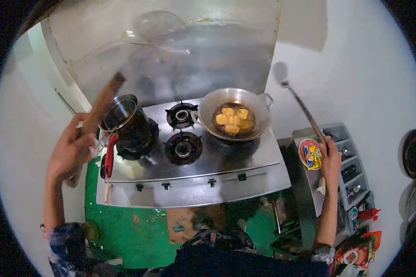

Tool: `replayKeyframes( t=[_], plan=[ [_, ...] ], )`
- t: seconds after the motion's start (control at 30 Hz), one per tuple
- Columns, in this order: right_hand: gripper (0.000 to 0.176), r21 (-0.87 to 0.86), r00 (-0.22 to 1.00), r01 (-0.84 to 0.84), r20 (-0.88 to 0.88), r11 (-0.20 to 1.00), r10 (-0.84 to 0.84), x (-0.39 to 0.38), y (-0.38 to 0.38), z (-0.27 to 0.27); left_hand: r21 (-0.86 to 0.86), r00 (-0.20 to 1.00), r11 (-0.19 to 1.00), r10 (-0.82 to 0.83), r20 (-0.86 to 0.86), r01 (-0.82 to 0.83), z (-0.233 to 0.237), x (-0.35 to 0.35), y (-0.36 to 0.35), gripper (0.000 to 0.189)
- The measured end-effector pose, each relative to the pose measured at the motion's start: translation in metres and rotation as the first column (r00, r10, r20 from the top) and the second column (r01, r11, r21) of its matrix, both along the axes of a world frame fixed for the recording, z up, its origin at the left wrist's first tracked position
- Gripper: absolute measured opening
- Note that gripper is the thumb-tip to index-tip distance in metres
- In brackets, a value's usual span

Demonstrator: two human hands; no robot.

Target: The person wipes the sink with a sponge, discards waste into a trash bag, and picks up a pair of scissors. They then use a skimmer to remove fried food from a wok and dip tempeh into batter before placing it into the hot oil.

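Observation:
My left hand (68, 150), smeared by motion, is closed around a long wooden-handled utensil (104, 104) at the left of the stove. Past the handle's upper end a faint round outline shows against the steel wall; its kind I cannot tell. My right hand (330, 159) grips a long-handled spatula (305, 108), its rounded blade raised toward the back wall. Between the hands, a wok (210, 101) on the right of the stove holds oil and several golden fried pieces (233, 120). Near my left hand, a wire strainer (120, 113) with a red handle rests on a dark pot (136, 134).
The steel stove (189, 173) has two uncovered burners, a rear burner (181, 115) and a front burner (183, 148). On the right stand a bowl with a yellow packet (313, 156) and a grey utensil tray (354, 184). Pans (409, 154) hang on the right wall.

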State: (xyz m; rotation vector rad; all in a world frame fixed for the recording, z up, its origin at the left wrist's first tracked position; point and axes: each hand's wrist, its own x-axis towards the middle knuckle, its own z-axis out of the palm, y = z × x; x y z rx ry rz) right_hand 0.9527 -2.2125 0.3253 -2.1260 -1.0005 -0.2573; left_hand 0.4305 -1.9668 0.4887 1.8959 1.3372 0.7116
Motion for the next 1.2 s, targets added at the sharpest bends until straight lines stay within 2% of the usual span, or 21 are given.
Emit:
replayKeyframes(
  t=[0.03, 0.07, 0.1, 0.13, 0.17, 0.2, 0.23, 0.27, 0.33, 0.37, 0.5, 0.57, 0.6, 0.67, 0.77, 0.9, 1.0, 1.07, 1.1, 1.17, 1.2],
  plan=[
    [0.025, -0.176, 0.971, 0.076, 0.237, 0.981, -0.033, 0.006, 0.009, 0.013, -0.052, 0.999, 0.998, -0.027, -0.043, 0.025, 0.0, 0.023, -0.006, 0.037],
    [0.025, -0.176, 0.97, 0.074, 0.241, 0.982, -0.03, 0.005, 0.018, 0.028, 0.029, 0.99, 0.992, -0.122, -0.072, 0.124, -0.013, 0.04, -0.001, 0.039],
    [0.022, -0.252, 0.945, -0.004, 0.316, 0.968, 0.086, -0.002, 0.029, 0.045, 0.025, 0.959, 0.965, -0.255, -0.121, 0.26, -0.023, 0.053, 0.007, 0.039],
    [0.02, -0.334, 0.903, -0.073, 0.378, 0.94, 0.205, -0.008, 0.039, 0.061, 0.099, 0.941, 0.955, -0.254, -0.222, 0.281, -0.034, 0.069, 0.01, 0.036],
    [0.02, -0.334, 0.901, -0.077, 0.379, 0.94, 0.209, -0.012, 0.049, 0.077, 0.169, 0.916, 0.937, -0.242, -0.322, 0.307, -0.044, 0.087, 0.011, 0.034],
    [0.017, -0.496, 0.863, -0.038, 0.421, 0.867, 0.279, -0.015, 0.059, 0.092, 0.17, 0.917, 0.938, -0.237, -0.322, 0.302, -0.05, 0.104, 0.011, 0.034],
    [0.016, -0.639, 0.821, 0.015, 0.447, 0.769, 0.356, -0.014, 0.07, 0.103, 0.151, 0.872, 0.931, -0.243, -0.424, 0.333, -0.055, 0.12, 0.011, 0.033],
    [0.016, -0.638, 0.818, 0.01, 0.448, 0.77, 0.361, -0.009, 0.081, 0.11, 0.127, 0.818, 0.925, -0.246, -0.52, 0.359, -0.063, 0.132, 0.013, 0.031],
    [0.014, -0.689, 0.662, 0.016, 0.551, 0.725, 0.508, 0.002, 0.105, 0.125, 0.197, 0.787, 0.897, -0.22, -0.577, 0.396, -0.087, 0.147, 0.022, 0.031],
    [0.013, -0.707, 0.638, 0.016, 0.551, 0.707, 0.537, 0.0, 0.115, 0.136, 0.254, 0.75, 0.86, -0.199, -0.631, 0.442, -0.097, 0.154, 0.025, 0.031],
    [0.013, -0.763, 0.589, -0.023, 0.511, 0.645, 0.626, -0.007, 0.155, 0.154, 0.253, 0.687, 0.848, -0.166, -0.708, 0.465, -0.118, 0.172, 0.026, 0.028],
    [0.012, -0.843, 0.602, -0.058, 0.398, 0.534, 0.693, -0.012, 0.17, 0.154, 0.27, 0.668, 0.843, -0.133, -0.732, 0.464, -0.126, 0.174, 0.027, 0.03],
    [0.012, -0.842, 0.598, -0.062, 0.398, 0.536, 0.695, -0.016, 0.175, 0.153, 0.271, 0.667, 0.845, -0.128, -0.734, 0.46, -0.127, 0.176, 0.024, 0.03],
    [0.012, -0.899, 0.629, -0.139, 0.243, 0.415, 0.738, -0.019, 0.187, 0.147, 0.236, 0.66, 0.872, -0.124, -0.741, 0.428, -0.126, 0.185, 0.018, 0.022],
    [0.014, -0.871, 0.636, -0.204, 0.229, 0.447, 0.737, -0.017, 0.207, 0.12, 0.237, 0.666, 0.852, -0.162, -0.728, 0.467, -0.124, 0.19, 0.015, 0.023],
    [0.016, -0.85, 0.621, -0.225, 0.252, 0.477, 0.743, -0.015, 0.219, 0.113, 0.252, 0.652, 0.84, -0.149, -0.743, 0.48, -0.135, 0.189, 0.026, 0.026],
    [0.017, -0.838, 0.604, -0.24, 0.266, 0.49, 0.751, -0.017, 0.228, 0.115, 0.194, 0.604, 0.846, -0.177, -0.777, 0.497, -0.122, 0.192, 0.029, 0.026],
    [0.017, -0.836, 0.563, -0.229, 0.305, 0.499, 0.768, -0.023, 0.232, 0.119, -0.124, 0.683, 0.924, -0.352, -0.64, 0.361, -0.106, 0.194, 0.026, 0.028],
    [0.017, -0.836, 0.562, -0.227, 0.306, 0.499, 0.768, -0.027, 0.232, 0.124, -0.123, 0.684, 0.924, -0.352, -0.639, 0.361, -0.101, 0.195, 0.024, 0.028],
    [0.018, -0.826, 0.52, -0.246, 0.33, 0.508, 0.788, -0.034, 0.232, 0.134, -0.437, 0.85, 0.853, -0.437, -0.296, 0.286, -0.097, 0.195, 0.022, 0.02],
    [0.018, -0.827, 0.518, -0.244, 0.33, 0.506, 0.789, -0.038, 0.234, 0.136, -0.438, 0.851, 0.852, -0.436, -0.293, 0.286, -0.1, 0.193, 0.026, 0.02]
  ],
)
